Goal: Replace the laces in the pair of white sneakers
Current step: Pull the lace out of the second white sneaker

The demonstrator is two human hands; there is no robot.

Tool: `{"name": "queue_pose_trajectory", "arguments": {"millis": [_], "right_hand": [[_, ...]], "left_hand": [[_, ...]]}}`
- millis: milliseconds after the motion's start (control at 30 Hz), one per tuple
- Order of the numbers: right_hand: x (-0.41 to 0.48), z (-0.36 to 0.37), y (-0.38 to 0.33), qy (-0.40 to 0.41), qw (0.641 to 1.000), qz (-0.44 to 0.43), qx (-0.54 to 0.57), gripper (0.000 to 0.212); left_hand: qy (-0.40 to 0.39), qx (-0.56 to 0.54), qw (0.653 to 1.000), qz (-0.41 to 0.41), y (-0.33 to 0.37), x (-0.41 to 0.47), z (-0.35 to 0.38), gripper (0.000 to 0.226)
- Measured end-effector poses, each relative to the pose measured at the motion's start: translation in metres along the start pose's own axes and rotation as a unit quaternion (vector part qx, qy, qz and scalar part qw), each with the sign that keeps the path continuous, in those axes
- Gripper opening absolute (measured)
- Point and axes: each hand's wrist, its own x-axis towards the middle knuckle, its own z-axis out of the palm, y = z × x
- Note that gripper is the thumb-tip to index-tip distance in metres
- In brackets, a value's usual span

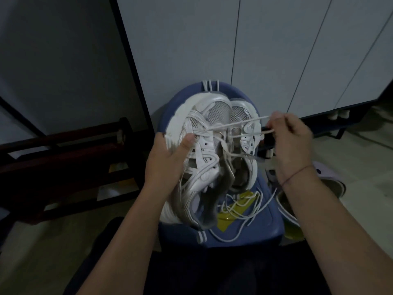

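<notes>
At the centre of the frame, our left hand [168, 160] grips a white sneaker [204, 152] on a blue stool [265, 226]. Our right hand [293, 139] pinches its lace [238, 123], pulled taut to the right.

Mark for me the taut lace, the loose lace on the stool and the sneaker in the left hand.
taut lace [238, 123]: head view, middle of the stretched span.
loose lace [238, 206]: head view, centre of the tangle.
sneaker [219, 112]: head view, toe mesh.
</notes>
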Motion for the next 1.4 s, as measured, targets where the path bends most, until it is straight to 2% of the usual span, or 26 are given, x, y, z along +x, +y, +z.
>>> {"name": "queue_pose_trajectory", "arguments": {"millis": [33, 100, 200, 333, 433, 533, 667, 767, 900, 967, 1033, 1133, 1233, 1400], "right_hand": [[0.004, -0.004, 0.003, 0.009, 1.0, 0.029, 0.002, 0.033], [0.005, -0.003, 0.008, -0.03, 0.997, 0.04, -0.058, 0.026], [-0.008, 0.007, 0.006, -0.09, 0.984, -0.052, -0.142, 0.008], [-0.028, 0.02, -0.005, -0.166, 0.946, -0.181, -0.212, 0.02], [-0.033, 0.024, -0.006, -0.166, 0.935, -0.227, -0.216, 0.022], [-0.025, 0.019, -0.008, -0.121, 0.972, -0.165, -0.115, 0.024], [0.001, -0.003, 0.002, 0.019, 0.998, -0.027, -0.044, 0.029], [0.008, -0.007, 0.01, 0.009, 0.999, 0.029, -0.043, 0.024], [-0.009, 0.007, 0.002, -0.09, 0.985, -0.071, -0.128, 0.009], [-0.023, 0.015, -0.003, -0.152, 0.96, -0.145, -0.184, 0.016], [-0.031, 0.022, -0.004, -0.174, 0.934, -0.201, -0.239, 0.026], [-0.033, 0.025, -0.004, -0.176, 0.935, -0.223, -0.214, 0.027], [-0.024, 0.018, -0.009, -0.134, 0.97, -0.162, -0.119, 0.025], [0.003, -0.003, 0.005, 0.044, 0.995, -0.03, -0.081, 0.028]], "left_hand": [[0.004, -0.001, 1.0, -0.001, 0.0, 0.001, -0.002, 0.043], [0.003, 0.004, 1.0, 0.001, -0.001, 0.001, -0.002, 0.04], [-0.008, 0.021, 1.0, 0.008, 0.0, -0.002, 0.002, 0.037], [-0.023, 0.06, 0.998, 0.024, 0.002, -0.007, 0.008, 0.041], [-0.027, 0.076, 0.996, 0.027, 0.002, -0.007, 0.009, 0.044], [-0.024, 0.07, 0.997, 0.029, 0.001, -0.005, 0.006, 0.044], [-0.003, 0.029, 1.0, 0.009, 0.001, 0.0, 0.0, 0.04], [0.004, 0.041, 0.999, 0.009, 0.001, 0.0, -0.001, 0.043], [-0.007, 0.06, 0.998, 0.018, 0.001, -0.004, 0.004, 0.047], [-0.012, 0.081, 0.996, 0.025, 0.003, -0.006, 0.007, 0.049], [-0.014, 0.102, 0.994, 0.032, 0.005, -0.008, 0.009, 0.051], [-0.018, 0.107, 0.994, 0.033, 0.006, -0.009, 0.009, 0.051], [-0.017, 0.084, 0.996, 0.028, 0.005, -0.006, 0.005, 0.047], [-0.004, 0.054, 0.998, 0.017, 0.001, 0.0, 0.0, 0.044]]}}
